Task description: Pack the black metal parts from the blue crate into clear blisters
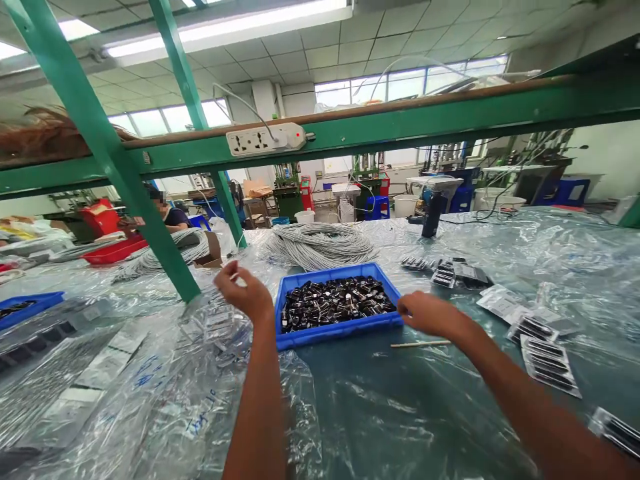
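Observation:
A blue plastic tray (340, 331) holds a heap of small black parts (340, 300) with shiny metal bits. My left hand (245, 291) is raised beyond the tray's left side, above clear plastic bags. Its fingers are curled toward the thumb; whatever they may pinch is too small to make out. At the tray's right corner is my right hand (427, 312), fingers bent in and closed. Its fingertips overlap the rim in view, and I cannot tell whether they touch it or hold something small. A thin wooden stick (420, 344) lies below this hand.
Behind the tray lies a coil of grey cable (325, 243). A dark handheld device (433, 215) stands further right. Packs of black strips (550, 363) are spread at right. A green post (145, 220) rises at left, and a power strip (265, 139) hangs on the crossbar. Another person sits beyond.

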The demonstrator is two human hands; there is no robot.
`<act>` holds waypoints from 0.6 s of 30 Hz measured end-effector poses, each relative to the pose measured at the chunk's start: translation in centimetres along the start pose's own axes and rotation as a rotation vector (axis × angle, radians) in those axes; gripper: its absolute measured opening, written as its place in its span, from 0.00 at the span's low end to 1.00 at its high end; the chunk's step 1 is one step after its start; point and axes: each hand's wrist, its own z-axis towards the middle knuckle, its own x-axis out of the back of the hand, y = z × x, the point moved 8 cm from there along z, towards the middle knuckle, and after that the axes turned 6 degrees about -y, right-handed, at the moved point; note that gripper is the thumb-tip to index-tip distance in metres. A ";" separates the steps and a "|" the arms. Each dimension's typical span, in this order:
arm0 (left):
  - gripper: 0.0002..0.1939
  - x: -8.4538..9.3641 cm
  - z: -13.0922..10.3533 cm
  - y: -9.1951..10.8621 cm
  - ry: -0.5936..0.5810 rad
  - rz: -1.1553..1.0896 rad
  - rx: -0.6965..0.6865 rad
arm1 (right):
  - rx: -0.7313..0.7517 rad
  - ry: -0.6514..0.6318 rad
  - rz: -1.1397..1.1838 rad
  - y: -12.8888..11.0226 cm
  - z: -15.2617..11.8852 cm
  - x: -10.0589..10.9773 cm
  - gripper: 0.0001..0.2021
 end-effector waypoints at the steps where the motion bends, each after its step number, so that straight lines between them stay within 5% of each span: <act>1: 0.12 -2.8 -1.3 0.5 -0.231 -0.011 -0.030 | -0.010 -0.051 -0.081 0.3 -1.6 -1.5 0.10; 4: 0.17 -11.1 -9.6 1.7 -1.043 0.002 -0.124 | 0.006 -0.074 -0.288 -0.1 -5.9 -5.0 0.16; 7: 0.27 -14.2 -17.9 0.7 -1.554 0.178 -0.165 | 0.119 -0.026 -0.391 -1.4 -8.9 -6.0 0.16; 10: 0.29 -14.9 -19.7 -1.3 -1.630 0.356 -0.202 | 0.083 -0.033 -0.372 0.1 -11.0 -4.4 0.13; 15: 0.22 -14.4 -16.5 -3.4 -1.459 0.434 -0.208 | -0.677 -0.027 -0.316 10.5 -14.8 0.6 0.18; 18: 0.21 -13.7 -15.1 -3.2 -1.333 0.441 -0.214 | -0.798 -0.128 -0.283 13.7 -16.0 0.4 0.22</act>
